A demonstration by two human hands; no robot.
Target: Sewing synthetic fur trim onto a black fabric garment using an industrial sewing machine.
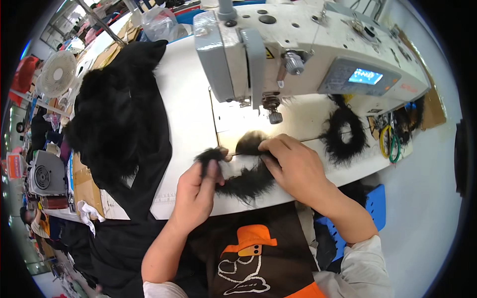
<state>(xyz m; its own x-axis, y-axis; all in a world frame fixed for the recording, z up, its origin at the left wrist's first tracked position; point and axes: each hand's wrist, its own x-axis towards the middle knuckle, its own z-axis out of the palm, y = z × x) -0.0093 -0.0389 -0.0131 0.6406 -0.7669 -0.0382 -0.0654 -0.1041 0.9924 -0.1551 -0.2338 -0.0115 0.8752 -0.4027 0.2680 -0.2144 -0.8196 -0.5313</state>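
A black fur strip [246, 181] lies across the white sewing table [186, 99], just in front of the grey-white sewing machine [308, 54]. My left hand [198, 191] pinches the strip's left end between thumb and fingers. My right hand [293, 166] presses down on the strip's middle, fingertips near the curled upper end below the presser foot [273, 111]. Part of the strip is hidden under my right palm.
A heap of black furry fabric [117, 119] covers the table's left side and hangs off the front. A black fur ring [343, 134] lies right of the machine, with green and yellow loops [390, 144] beyond. A fan [55, 73] stands far left.
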